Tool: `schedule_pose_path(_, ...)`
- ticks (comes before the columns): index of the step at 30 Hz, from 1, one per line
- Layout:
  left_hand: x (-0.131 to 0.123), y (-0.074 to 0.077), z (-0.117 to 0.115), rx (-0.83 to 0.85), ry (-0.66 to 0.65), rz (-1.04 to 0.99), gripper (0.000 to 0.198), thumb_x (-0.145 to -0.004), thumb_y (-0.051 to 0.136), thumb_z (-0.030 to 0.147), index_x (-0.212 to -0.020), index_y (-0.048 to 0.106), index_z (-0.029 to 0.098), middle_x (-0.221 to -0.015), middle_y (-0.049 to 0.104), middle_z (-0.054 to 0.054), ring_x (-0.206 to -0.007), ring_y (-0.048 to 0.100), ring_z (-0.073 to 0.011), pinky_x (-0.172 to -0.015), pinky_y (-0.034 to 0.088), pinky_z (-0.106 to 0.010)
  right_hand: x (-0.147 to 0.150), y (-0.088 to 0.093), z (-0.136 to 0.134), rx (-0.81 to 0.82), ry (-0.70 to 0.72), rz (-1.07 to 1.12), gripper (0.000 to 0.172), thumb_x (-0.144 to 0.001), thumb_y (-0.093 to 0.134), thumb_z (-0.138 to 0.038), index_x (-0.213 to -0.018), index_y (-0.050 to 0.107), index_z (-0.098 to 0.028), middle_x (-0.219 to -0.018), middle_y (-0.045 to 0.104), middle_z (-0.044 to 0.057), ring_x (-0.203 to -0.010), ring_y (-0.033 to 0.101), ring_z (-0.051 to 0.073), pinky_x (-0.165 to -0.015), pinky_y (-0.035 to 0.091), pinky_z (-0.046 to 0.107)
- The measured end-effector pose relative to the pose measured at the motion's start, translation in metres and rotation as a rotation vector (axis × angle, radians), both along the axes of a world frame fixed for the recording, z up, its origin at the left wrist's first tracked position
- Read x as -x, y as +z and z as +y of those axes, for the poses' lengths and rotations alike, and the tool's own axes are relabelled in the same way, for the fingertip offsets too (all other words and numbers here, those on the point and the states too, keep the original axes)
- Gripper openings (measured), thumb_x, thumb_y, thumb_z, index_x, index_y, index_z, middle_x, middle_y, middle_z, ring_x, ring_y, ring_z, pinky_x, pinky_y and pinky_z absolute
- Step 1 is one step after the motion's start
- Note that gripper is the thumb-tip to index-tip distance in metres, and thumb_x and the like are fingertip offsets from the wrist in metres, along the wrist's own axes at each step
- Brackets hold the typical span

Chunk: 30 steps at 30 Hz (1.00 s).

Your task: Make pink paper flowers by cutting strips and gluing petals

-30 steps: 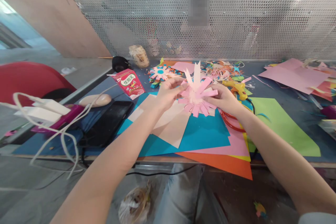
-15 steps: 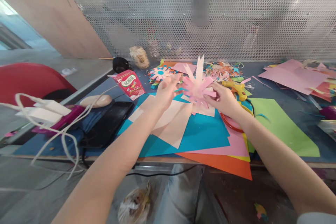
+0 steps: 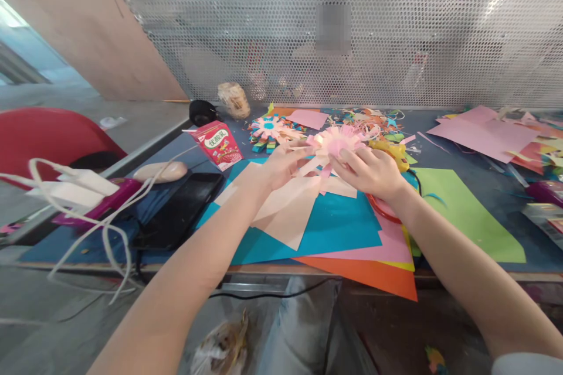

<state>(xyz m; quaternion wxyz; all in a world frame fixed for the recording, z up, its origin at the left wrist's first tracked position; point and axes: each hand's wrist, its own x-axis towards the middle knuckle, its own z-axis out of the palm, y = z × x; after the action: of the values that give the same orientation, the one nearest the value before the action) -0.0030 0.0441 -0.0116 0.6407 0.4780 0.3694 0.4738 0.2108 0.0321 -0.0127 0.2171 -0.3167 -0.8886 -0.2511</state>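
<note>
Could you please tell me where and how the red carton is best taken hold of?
Probably by the middle of the carton, coming from its right in the picture, with thumb on the printed front and fingers behind. The straw sticks out at the top left, so the right side seems freer, and the left grip is on that side.

Perforated metal panel (image 3: 246,12) behind blue tabletop (image 3: 165,149) — red chair (image 3: 48,135) left, grey floor (image 3: 26,287).

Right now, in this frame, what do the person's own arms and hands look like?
The left hand and right hand are ungloved, with nothing visible on the wrists. A light grey sleeve edges the right arm; the left arm shows no sleeve.
</note>
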Motion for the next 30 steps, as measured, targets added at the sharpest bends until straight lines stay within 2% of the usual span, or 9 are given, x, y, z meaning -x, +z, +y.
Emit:
schedule_pose_path(3, -0.001, -0.004, 0.0, -0.083, 0.007, 0.043, 0.039, -0.057, 0.079, 0.024, -0.09, 0.059, 0.018, -0.086, 0.067, -0.005, -0.071, 0.064, -0.0153, -0.06, 0.056, -0.029, 0.0, 0.0, 0.0, -0.03, -0.018, -0.008, 0.036, -0.09, 0.034, -0.017, -0.112, 0.058, -0.033, -0.1, 0.064, 0.004, -0.076, 0.051, 0.016, -0.055, 0.034, 0.031)
schedule_pose_path(8, -0.001, -0.006, 0.0, -0.066, 0.031, 0.049, 0.045, -0.057, 0.08, 0.027, -0.095, 0.058, 0.019, -0.087, 0.066, -0.003, -0.07, 0.065, -0.0149, -0.059, 0.056, -0.029, -0.003, 0.002, 0.001, 0.067, 0.005, 0.017, 0.034, -0.091, 0.034, -0.02, -0.108, 0.06, -0.031, -0.096, 0.064, 0.004, -0.076, 0.051, 0.016, -0.059, 0.036, 0.032)
schedule_pose_path(11, -0.001, -0.003, 0.0, 0.008, -0.046, -0.004, 0.038, -0.06, 0.078, 0.034, -0.089, 0.059, 0.017, -0.079, 0.065, -0.003, -0.068, 0.065, -0.0155, -0.058, 0.056, -0.03, -0.004, 0.002, 0.002, 0.084, 0.008, 0.068, 0.032, -0.091, 0.036, -0.022, -0.108, 0.061, -0.032, -0.096, 0.064, 0.004, -0.078, 0.052, 0.016, -0.061, 0.038, 0.032)
schedule_pose_path(15, -0.003, -0.002, -0.002, 0.078, -0.126, -0.069, 0.04, -0.059, 0.079, 0.035, -0.09, 0.06, 0.018, -0.082, 0.066, -0.004, -0.065, 0.065, -0.0149, -0.058, 0.056, -0.03, -0.002, 0.002, 0.0, 0.13, 0.002, 0.136, 0.031, -0.091, 0.037, -0.024, -0.108, 0.061, -0.033, -0.098, 0.063, 0.005, -0.081, 0.053, 0.018, -0.064, 0.04, 0.033)
schedule_pose_path(19, -0.009, -0.005, -0.005, 0.006, -0.09, -0.061, 0.033, -0.057, 0.08, 0.027, -0.081, 0.064, 0.012, -0.072, 0.066, -0.004, -0.064, 0.063, -0.012, -0.06, 0.054, -0.025, 0.002, 0.0, -0.002, 0.137, 0.038, 0.083, 0.03, -0.09, 0.038, -0.023, -0.108, 0.061, -0.031, -0.102, 0.063, 0.005, -0.083, 0.053, 0.018, -0.066, 0.043, 0.035)
schedule_pose_path(23, -0.01, -0.006, -0.005, -0.028, 0.027, -0.1, 0.034, -0.051, 0.082, 0.026, -0.076, 0.064, 0.012, -0.069, 0.066, -0.002, -0.061, 0.061, -0.0104, -0.058, 0.052, -0.022, 0.0, -0.003, 0.001, 0.059, 0.066, 0.079, 0.031, -0.089, 0.043, -0.024, -0.115, 0.056, -0.036, -0.11, 0.061, 0.004, -0.095, 0.053, 0.021, -0.073, 0.044, 0.037)
schedule_pose_path(25, -0.01, -0.006, -0.003, -0.06, 0.058, -0.108, 0.035, -0.05, 0.083, 0.026, -0.075, 0.063, 0.012, -0.066, 0.064, 0.0, -0.058, 0.06, -0.0092, -0.056, 0.052, -0.022, -0.002, -0.004, 0.002, -0.01, 0.059, 0.159, 0.032, -0.086, 0.049, -0.033, -0.118, 0.053, -0.035, -0.114, 0.058, 0.005, -0.102, 0.051, 0.024, -0.082, 0.043, 0.041)
schedule_pose_path(27, -0.009, -0.007, -0.001, -0.097, 0.086, -0.086, 0.035, -0.05, 0.083, 0.025, -0.074, 0.062, 0.012, -0.063, 0.062, 0.001, -0.058, 0.06, -0.0091, -0.056, 0.051, -0.022, -0.003, -0.005, 0.003, -0.06, 0.017, 0.353, 0.049, -0.08, 0.056, -0.047, -0.124, 0.047, -0.029, -0.121, 0.053, 0.011, -0.111, 0.047, 0.03, -0.089, 0.04, 0.047)
schedule_pose_path(30, -0.008, -0.011, 0.001, -0.174, 0.146, -0.031, 0.04, -0.051, 0.082, 0.025, -0.083, 0.062, 0.013, -0.073, 0.066, -0.001, -0.064, 0.063, -0.0109, -0.06, 0.051, -0.023, 0.0, -0.006, 0.007, 0.083, -0.022, 0.765, 0.073, -0.074, 0.057, -0.058, -0.131, 0.033, -0.021, -0.13, 0.042, 0.018, -0.113, 0.047, 0.031, -0.083, 0.046, 0.045)
